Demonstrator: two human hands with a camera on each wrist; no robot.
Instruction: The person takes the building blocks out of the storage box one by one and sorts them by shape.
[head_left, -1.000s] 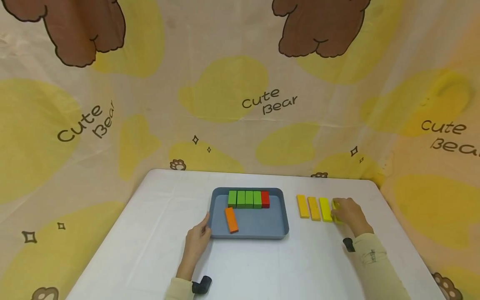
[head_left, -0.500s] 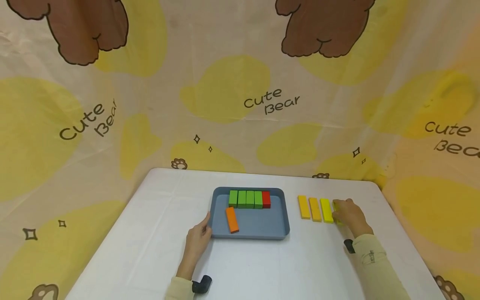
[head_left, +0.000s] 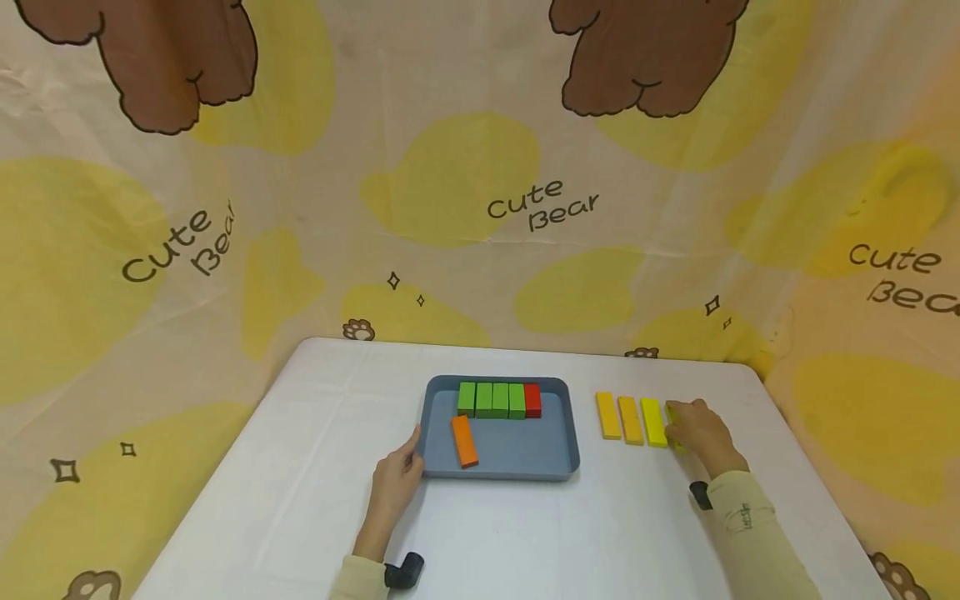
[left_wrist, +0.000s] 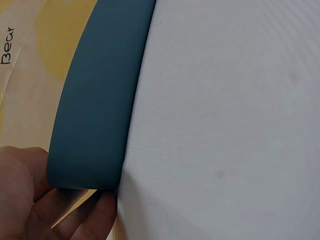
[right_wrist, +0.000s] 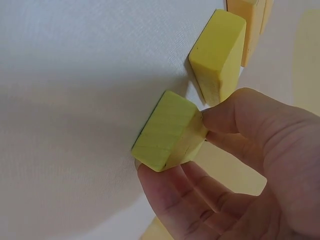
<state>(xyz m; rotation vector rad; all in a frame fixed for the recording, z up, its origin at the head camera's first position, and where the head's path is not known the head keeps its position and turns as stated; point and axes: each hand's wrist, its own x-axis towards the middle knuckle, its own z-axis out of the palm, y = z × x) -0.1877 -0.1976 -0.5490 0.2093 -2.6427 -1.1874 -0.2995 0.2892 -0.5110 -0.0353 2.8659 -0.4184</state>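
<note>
My left hand (head_left: 397, 479) holds the blue-grey tray (head_left: 498, 477) at its near left corner. In the left wrist view the thumb lies over the rim and the other fingers sit against the tray's outer wall (left_wrist: 95, 110). On the right, my right hand (head_left: 705, 433) pinches a yellow-green wooden block (right_wrist: 162, 132) between thumb and fingers, low over the table or on it. Beside that block lies a bright yellow block (head_left: 653, 422), then two orange-yellow blocks, one nearer (head_left: 630, 419) and one farther left (head_left: 607, 415).
Inside the tray, several green blocks (head_left: 492, 400) stand in a row with a red block (head_left: 532, 401) at the right end. An orange block (head_left: 464, 442) lies slightly slanted below them. A white table (head_left: 525, 542) carries everything, with a printed curtain (head_left: 450, 183) behind.
The head view has shifted very slightly. Both hands, the tray and the blocks stay essentially where they were, with the right hand still at the yellow-green block.
</note>
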